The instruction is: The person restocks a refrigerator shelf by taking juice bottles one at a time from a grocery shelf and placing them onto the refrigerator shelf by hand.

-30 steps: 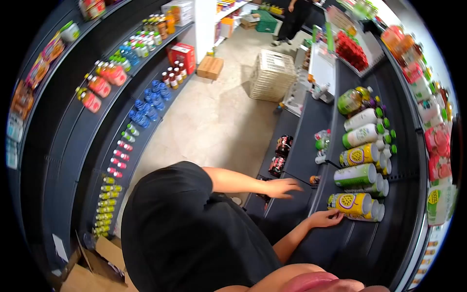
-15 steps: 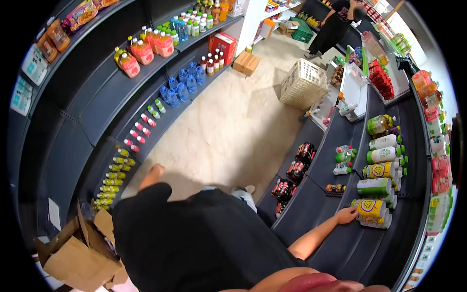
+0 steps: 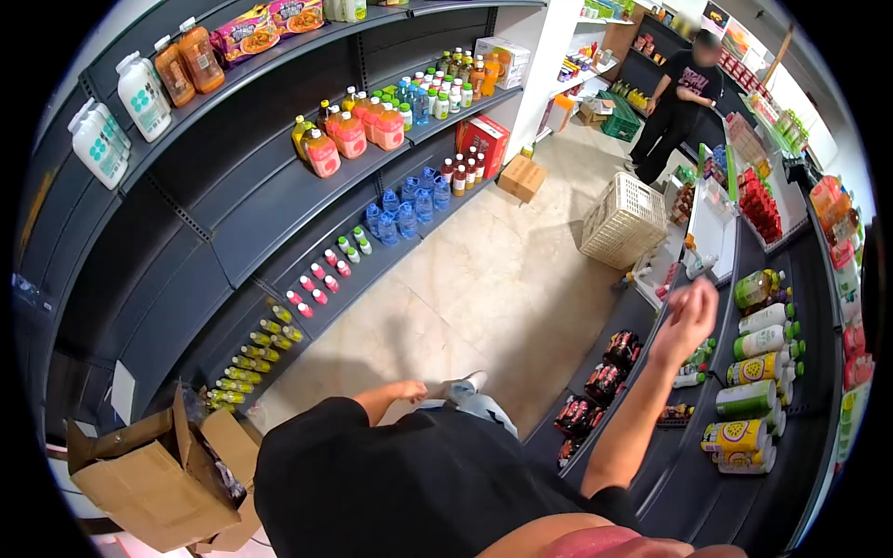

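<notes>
My right hand (image 3: pixel 686 321) is raised in front of the right-hand shelves, fingers loosely bent and slightly blurred, with nothing visible in it. Below and to its right, a yellow passion-fruit drink bottle (image 3: pixel 735 435) lies at the near end of a row, apart from the hand. Beyond it in that row are a green-and-white bottle (image 3: pixel 744 398) and another yellow bottle (image 3: pixel 755 368). At my waist, my left hand (image 3: pixel 406 391) hangs with its fingers curled in, no object showing in it. Dark shrink-wrapped bottle packs (image 3: pixel 579 415) stand on the lower right shelf.
Left shelves carry blue water bottles (image 3: pixel 406 221), pink-labelled juice bottles (image 3: pixel 350 136) and small yellow bottles (image 3: pixel 244 375). An open cardboard box (image 3: pixel 153 484) sits lower left. On the floor are a white crate (image 3: pixel 625 220) and a small carton (image 3: pixel 522 178). Another person (image 3: pixel 682 102) stands at the back.
My right hand has left the yellow bottle and lifted up and away from the shelf. My left hand has swung in toward my body. The view has shifted and turned.
</notes>
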`<state>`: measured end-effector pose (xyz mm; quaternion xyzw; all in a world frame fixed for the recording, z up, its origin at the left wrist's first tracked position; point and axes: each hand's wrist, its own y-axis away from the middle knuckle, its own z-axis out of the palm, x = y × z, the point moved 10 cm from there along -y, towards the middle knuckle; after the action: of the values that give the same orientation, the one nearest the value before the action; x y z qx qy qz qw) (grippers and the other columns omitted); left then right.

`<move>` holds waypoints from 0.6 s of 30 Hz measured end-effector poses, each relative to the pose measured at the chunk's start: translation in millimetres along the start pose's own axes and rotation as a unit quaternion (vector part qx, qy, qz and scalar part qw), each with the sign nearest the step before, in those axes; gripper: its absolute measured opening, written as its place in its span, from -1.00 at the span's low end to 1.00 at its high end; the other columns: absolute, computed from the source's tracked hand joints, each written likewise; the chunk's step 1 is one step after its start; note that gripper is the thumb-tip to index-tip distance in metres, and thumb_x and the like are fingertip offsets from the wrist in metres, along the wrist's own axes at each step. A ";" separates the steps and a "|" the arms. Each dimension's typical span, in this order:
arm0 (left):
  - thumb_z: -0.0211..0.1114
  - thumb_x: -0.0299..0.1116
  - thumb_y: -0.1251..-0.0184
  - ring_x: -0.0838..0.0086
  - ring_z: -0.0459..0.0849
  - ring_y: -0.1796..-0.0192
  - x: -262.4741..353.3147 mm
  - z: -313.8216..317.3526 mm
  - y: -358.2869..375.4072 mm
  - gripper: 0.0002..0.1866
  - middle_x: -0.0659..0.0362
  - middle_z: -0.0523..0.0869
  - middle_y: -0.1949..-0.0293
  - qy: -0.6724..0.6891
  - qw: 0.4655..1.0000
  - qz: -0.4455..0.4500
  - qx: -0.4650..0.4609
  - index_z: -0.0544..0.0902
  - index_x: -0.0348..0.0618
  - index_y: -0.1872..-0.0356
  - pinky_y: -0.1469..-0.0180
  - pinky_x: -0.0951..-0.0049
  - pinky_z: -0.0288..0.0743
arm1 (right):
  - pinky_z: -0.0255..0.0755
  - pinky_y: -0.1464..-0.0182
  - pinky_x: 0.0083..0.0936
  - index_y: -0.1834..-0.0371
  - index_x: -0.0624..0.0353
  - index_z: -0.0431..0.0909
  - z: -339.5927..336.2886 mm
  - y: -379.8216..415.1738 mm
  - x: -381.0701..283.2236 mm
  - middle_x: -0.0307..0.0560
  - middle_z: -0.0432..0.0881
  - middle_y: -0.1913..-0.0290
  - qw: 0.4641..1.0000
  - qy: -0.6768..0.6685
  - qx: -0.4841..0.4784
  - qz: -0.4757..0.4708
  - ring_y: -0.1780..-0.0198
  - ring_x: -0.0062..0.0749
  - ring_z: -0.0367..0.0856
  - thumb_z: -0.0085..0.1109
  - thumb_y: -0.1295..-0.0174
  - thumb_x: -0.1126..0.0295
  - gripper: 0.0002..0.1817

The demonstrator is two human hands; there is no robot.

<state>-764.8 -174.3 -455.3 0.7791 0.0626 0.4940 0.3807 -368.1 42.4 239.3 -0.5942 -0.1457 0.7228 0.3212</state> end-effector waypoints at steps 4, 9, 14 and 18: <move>0.25 -0.14 -0.33 0.32 0.78 0.20 -8.2 -57.4 54.3 -0.68 0.05 0.83 0.23 -0.090 0.981 -0.087 0.149 0.77 -0.06 0.05 0.14 0.23 0.65 | 0.21 0.33 -0.44 -0.06 0.15 0.57 115.5 9.9 -223.5 -0.27 0.33 0.46 0.907 -0.172 -0.219 -0.317 0.52 -0.54 0.23 0.16 -0.38 0.30 -0.73; 0.27 -0.12 -0.32 0.27 0.78 0.10 -66.6 -24.0 77.1 -0.64 0.06 0.82 0.14 0.152 0.952 -0.170 0.205 0.76 -0.11 0.01 0.03 0.24 0.63 | 0.22 0.34 -0.46 -0.02 0.16 0.59 130.3 34.7 -303.5 -0.26 0.37 0.45 0.816 -0.275 -0.282 -0.423 0.51 -0.56 0.26 0.17 -0.37 0.31 -0.75; 0.20 -0.15 -0.48 0.16 0.72 -0.07 -45.2 28.2 98.3 -0.63 0.06 0.78 -0.02 -0.025 0.989 0.012 0.148 0.70 -0.03 -0.17 -0.16 0.22 0.57 | 0.24 0.35 -0.48 0.01 0.16 0.61 137.7 41.7 -310.2 -0.25 0.41 0.45 0.802 -0.298 -0.280 -0.435 0.51 -0.57 0.28 0.19 -0.36 0.32 -0.77; 0.21 -0.13 -0.48 0.14 0.71 -0.08 -64.5 33.5 119.7 -0.63 0.06 0.77 -0.04 0.057 0.989 -0.017 0.136 0.70 -0.04 -0.17 -0.17 0.22 0.56 | 0.25 0.35 -0.49 0.04 0.17 0.63 137.1 44.3 -309.2 -0.24 0.44 0.44 0.801 -0.305 -0.271 -0.437 0.50 -0.58 0.31 0.20 -0.35 0.34 -0.79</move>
<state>-803.2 -306.7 -430.9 0.7933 0.1636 0.5179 0.2752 -484.6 -164.6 484.2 -0.2788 -0.6707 0.5806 0.3679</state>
